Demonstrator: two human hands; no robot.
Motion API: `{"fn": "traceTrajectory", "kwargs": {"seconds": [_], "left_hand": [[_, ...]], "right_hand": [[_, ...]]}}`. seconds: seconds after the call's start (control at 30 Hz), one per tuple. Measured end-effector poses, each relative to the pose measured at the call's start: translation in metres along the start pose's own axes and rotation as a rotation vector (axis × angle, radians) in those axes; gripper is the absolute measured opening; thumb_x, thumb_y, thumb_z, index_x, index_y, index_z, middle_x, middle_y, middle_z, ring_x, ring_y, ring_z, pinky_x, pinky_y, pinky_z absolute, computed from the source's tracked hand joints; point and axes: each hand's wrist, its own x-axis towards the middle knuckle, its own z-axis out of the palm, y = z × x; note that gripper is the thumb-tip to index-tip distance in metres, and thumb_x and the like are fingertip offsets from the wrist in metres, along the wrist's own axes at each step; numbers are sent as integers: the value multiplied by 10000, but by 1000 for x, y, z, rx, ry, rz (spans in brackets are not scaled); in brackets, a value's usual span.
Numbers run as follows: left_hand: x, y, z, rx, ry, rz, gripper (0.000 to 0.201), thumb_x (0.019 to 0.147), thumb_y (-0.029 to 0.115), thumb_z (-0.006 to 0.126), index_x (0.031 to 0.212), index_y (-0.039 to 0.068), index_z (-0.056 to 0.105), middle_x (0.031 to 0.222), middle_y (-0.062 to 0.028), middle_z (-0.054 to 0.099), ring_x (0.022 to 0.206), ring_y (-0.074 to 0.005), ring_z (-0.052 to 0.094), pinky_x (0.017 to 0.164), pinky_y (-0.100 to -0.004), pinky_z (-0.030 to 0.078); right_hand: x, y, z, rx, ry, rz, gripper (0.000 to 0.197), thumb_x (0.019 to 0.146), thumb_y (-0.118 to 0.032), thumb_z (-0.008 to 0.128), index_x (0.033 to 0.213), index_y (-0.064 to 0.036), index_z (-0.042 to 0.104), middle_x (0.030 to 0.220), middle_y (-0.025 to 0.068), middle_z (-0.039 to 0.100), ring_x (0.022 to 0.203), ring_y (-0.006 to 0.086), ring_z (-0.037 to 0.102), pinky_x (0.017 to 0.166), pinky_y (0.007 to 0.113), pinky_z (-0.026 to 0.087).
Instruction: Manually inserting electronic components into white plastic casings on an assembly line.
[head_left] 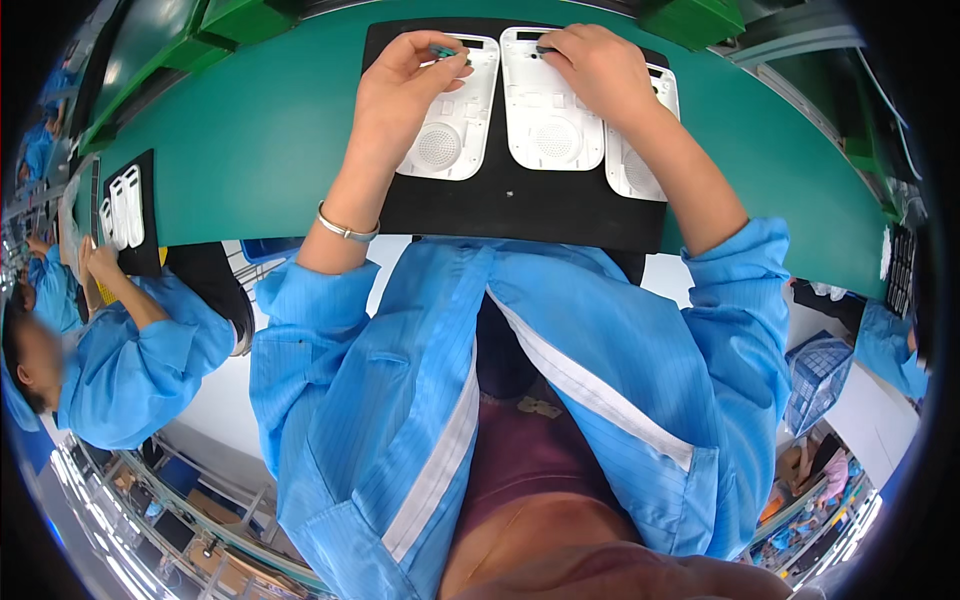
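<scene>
Three white plastic housings with round speaker grilles lie on a black mat. My left hand (400, 90) is above the left housing (438, 150), pinching a small green piece (442, 51) between thumb and fingers; its exact kind is too small to tell. At the upper part of the middle housing (555, 140), my right hand (605, 75) has its fingertips closed on a small dark piece (543, 50). The right housing (635, 175) lies partly under my right wrist and forearm. A metal bangle (347, 228) circles my left wrist.
The black mat (520, 215) rests on a green tabletop (270, 130). Green bins (690, 20) stand along the far edge. At the left, a co-worker in blue (150, 370) sits by another dark mat with white housings (125, 210). A blue bag (820, 380) is at the right.
</scene>
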Motion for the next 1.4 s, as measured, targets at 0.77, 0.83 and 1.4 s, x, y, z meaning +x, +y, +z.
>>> {"fn": "traceTrajectory", "kwargs": {"seconds": [0.77, 0.83, 1.4], "left_hand": [[35, -20, -39, 1113, -230, 736, 163, 786, 122, 644, 927, 43, 659, 878, -80, 657, 803, -248, 610, 734, -321, 496], [37, -19, -41, 1166, -262, 826, 163, 778, 108, 648, 927, 44, 663, 913, -83, 666, 846, -260, 611, 755, -327, 495], [26, -22, -39, 1297, -248, 879, 295, 663, -7, 622, 946, 49, 683, 945, -87, 647, 901, -241, 586, 786, -326, 487]], "right_hand": [[-11, 3, 1, 144, 113, -33, 115, 747, -73, 653, 855, -74, 691, 878, 49, 667, 818, 214, 615, 719, 304, 512], [-12, 5, 0, 140, 121, -56, 113, 745, -75, 653, 850, -76, 696, 863, 47, 671, 802, 208, 614, 712, 304, 514], [-10, 7, 0, 69, 97, -124, 190, 686, -34, 637, 858, -83, 700, 896, 25, 667, 837, 187, 601, 722, 296, 513]]}}
